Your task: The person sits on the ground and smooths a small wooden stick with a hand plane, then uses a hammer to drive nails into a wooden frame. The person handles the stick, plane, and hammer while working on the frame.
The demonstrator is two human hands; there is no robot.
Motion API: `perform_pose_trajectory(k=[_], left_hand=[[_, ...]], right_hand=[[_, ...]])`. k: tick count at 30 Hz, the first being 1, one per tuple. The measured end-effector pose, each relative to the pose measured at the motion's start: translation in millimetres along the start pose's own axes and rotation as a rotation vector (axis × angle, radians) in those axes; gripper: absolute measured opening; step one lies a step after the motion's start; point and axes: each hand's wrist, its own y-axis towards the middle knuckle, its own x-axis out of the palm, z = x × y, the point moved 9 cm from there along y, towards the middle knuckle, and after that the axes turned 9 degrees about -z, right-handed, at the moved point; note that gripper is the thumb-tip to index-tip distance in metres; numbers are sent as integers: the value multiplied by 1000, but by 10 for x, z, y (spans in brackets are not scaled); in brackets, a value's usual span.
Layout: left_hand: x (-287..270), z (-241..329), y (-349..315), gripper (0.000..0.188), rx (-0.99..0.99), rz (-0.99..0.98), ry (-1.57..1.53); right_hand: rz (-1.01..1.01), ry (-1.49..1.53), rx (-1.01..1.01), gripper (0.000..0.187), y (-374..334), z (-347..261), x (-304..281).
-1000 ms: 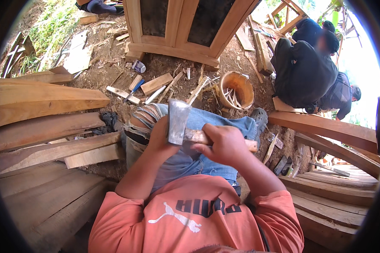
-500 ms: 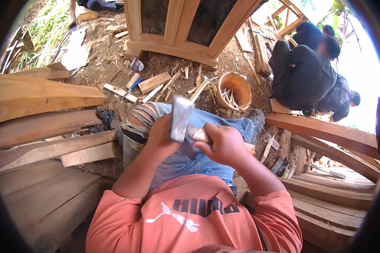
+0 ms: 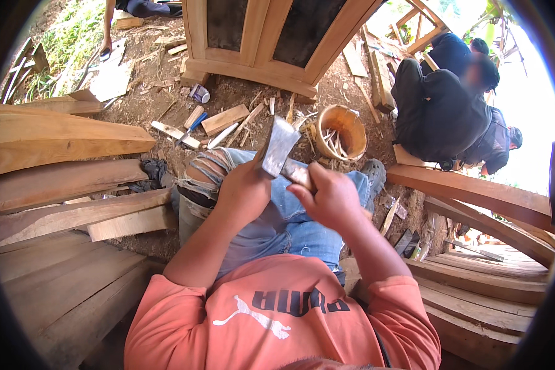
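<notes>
My right hand (image 3: 332, 196) is closed round the short wooden handle of a hatchet (image 3: 279, 147), held over my lap. The metal head is tilted, with its upper end pointing away from me. Just left of the head, my left hand (image 3: 245, 190) is closed, its fingers partly hidden behind the metal. Whatever it grips is hidden from view. Beneath both hands are my legs in torn blue jeans (image 3: 308, 237). Past my knees stands a yellowish bucket (image 3: 343, 123) with thin wood strips inside.
A blue-handled chisel (image 3: 197, 121) lies among wood offcuts (image 3: 225, 119) and shavings. A panelled wooden door (image 3: 253, 68) stands ahead. Thick planks (image 3: 68, 139) flank me left, beams (image 3: 475, 191) right. People in dark clothes (image 3: 441, 114) crouch at right; another person's hand (image 3: 106, 46) is far left.
The hatchet head has moved up and to the right and tilted more. My right hand has shifted slightly right, and my left hand slightly right too.
</notes>
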Motion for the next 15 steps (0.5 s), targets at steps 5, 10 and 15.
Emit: perform_pose_trajectory(k=[5,10,15], left_hand=[[-93,-4,-54,47,51,129,-163],[-128,89,-68,54,152,129,-206],[-78,60,-38,55,14,33,-132]], right_hand=[[-47,-5,-15,55,15,49,-23],[-47,35,-31,48,-85,-54,-42],[26,13,115,49,118,327,-220]])
